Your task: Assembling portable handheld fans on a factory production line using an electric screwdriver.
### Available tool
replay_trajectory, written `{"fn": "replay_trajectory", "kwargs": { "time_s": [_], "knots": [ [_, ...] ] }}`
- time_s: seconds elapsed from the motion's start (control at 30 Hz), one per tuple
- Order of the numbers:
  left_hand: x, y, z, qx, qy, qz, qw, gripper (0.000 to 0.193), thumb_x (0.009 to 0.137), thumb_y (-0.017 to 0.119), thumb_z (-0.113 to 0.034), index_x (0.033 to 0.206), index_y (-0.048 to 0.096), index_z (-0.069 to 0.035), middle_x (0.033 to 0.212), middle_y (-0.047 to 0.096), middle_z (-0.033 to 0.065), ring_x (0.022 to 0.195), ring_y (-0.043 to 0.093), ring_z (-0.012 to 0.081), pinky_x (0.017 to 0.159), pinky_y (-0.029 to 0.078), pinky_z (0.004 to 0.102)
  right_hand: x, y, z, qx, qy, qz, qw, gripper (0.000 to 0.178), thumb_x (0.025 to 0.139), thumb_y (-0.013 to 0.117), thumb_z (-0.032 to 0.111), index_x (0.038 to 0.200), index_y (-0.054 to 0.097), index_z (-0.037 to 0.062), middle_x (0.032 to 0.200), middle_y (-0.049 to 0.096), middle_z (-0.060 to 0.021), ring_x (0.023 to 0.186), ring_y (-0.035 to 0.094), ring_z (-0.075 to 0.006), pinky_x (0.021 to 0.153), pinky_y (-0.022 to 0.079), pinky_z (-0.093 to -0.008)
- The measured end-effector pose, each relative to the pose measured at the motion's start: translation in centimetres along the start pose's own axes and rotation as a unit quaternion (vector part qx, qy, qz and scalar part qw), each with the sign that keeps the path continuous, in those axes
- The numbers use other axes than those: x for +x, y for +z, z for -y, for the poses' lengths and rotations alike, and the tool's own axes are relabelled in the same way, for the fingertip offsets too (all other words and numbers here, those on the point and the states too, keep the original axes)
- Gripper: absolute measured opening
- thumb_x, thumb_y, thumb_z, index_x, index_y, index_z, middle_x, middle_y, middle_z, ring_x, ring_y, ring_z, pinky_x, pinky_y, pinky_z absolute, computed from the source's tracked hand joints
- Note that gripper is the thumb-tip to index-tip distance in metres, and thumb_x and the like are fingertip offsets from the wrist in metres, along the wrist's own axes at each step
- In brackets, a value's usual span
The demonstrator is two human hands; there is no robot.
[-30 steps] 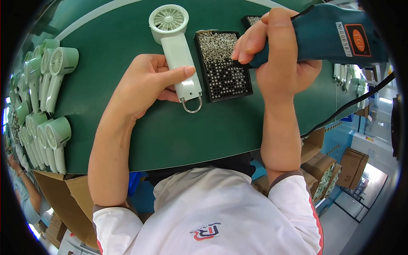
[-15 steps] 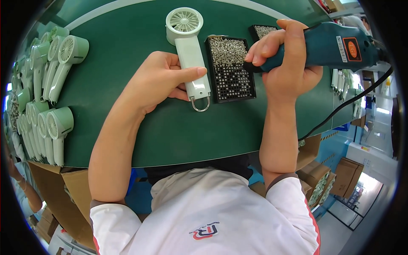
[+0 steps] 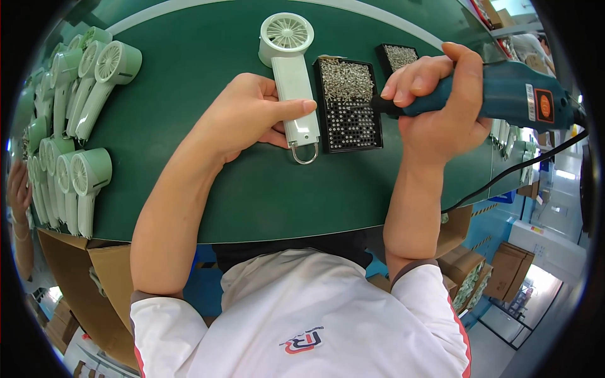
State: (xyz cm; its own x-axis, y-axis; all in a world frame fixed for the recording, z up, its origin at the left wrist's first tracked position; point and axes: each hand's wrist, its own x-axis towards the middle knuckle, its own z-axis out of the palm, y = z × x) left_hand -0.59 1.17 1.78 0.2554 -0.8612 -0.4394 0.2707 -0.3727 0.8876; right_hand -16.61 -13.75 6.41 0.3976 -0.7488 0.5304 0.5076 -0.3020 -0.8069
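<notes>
My left hand (image 3: 261,116) is closed around the handle of a pale green handheld fan (image 3: 293,85), thumb across its front. The fan lies with its round grille away from me and a metal loop at the near end. My right hand (image 3: 435,104) grips a teal electric screwdriver (image 3: 498,94), held nearly level with its black nose pointing left. That nose is over the right side of a black screw tray (image 3: 348,148). Loose screws heap in the tray's far half, and several stand in the holes of its near half.
More pale green fans (image 3: 94,82) stand grouped along the left of the green table (image 3: 283,208). A second small screw tray (image 3: 399,57) sits at the back right. The screwdriver's black cord (image 3: 504,183) hangs at the right. Cardboard boxes (image 3: 107,277) are below the table edge. Another person's hand (image 3: 19,189) shows far left.
The screwdriver and my right hand have moved right and slightly nearer in the picture. The fan, my left hand and the trays appear shifted slightly right with the view.
</notes>
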Motion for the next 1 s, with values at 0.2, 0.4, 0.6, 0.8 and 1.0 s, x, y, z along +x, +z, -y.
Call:
{"fn": "replay_trajectory", "kwargs": {
  "time_s": [0.2,0.4,0.6,0.8,1.0],
  "knots": [
    [0.1,-0.1,0.2,0.013,-0.004,-0.006,1.000,0.044,0.090,0.080,-0.024,0.111,0.068,0.013,0.097,0.075,0.0197,0.081,0.077,0.0221,0.071,0.066,0.0314,-0.4,1.5,1.1,-0.018,0.021,-0.035,0.999,0.037,0.105,0.046,0.031,0.109,0.063,-0.0015,0.063,0.054,-0.0046,0.045,0.047,-0.0190,0.044,0.045,-0.0398],
    [0.0,0.2,0.0,0.012,-0.001,-0.016,1.000,0.043,0.090,0.081,-0.025,0.107,0.068,0.013,0.095,0.074,0.0189,0.079,0.076,0.0215,0.070,0.066,0.0317,-0.3,1.5,1.7,0.053,0.047,-0.029,0.997,0.041,0.107,0.044,0.038,0.110,0.066,0.0033,0.064,0.052,-0.0002,0.046,0.045,-0.0161,0.045,0.044,-0.0366],
    [-0.2,0.3,-0.2,0.022,-0.008,-0.032,0.999,0.044,0.089,0.082,-0.025,0.108,0.070,0.013,0.095,0.075,0.0185,0.080,0.076,0.0219,0.070,0.066,0.0319,-0.5,1.2,1.8,0.139,0.057,-0.002,0.989,0.044,0.109,0.044,0.039,0.114,0.057,-0.0025,0.062,0.053,-0.0059,0.041,0.048,-0.0207,0.041,0.049,-0.0410],
    [-0.8,0.9,-0.4,0.074,0.001,-0.079,0.994,0.045,0.083,0.086,-0.027,0.102,0.074,0.012,0.086,0.076,0.0159,0.072,0.075,0.0193,0.066,0.064,0.0299,-0.4,0.8,1.9,0.164,0.044,-0.002,0.985,0.040,0.109,0.044,0.036,0.113,0.059,-0.0015,0.062,0.053,-0.0062,0.041,0.049,-0.0206,0.041,0.049,-0.0404],
    [-2.0,1.7,-0.7,0.187,0.007,-0.173,0.967,0.043,0.078,0.090,-0.028,0.094,0.077,0.010,0.079,0.076,0.0130,0.068,0.073,0.0151,0.061,0.060,0.0281,-0.4,0.4,2.3,0.188,0.033,-0.003,0.982,0.036,0.107,0.049,0.031,0.110,0.063,-0.0020,0.061,0.055,-0.0074,0.042,0.051,-0.0213,0.041,0.049,-0.0407]
  ]
}}
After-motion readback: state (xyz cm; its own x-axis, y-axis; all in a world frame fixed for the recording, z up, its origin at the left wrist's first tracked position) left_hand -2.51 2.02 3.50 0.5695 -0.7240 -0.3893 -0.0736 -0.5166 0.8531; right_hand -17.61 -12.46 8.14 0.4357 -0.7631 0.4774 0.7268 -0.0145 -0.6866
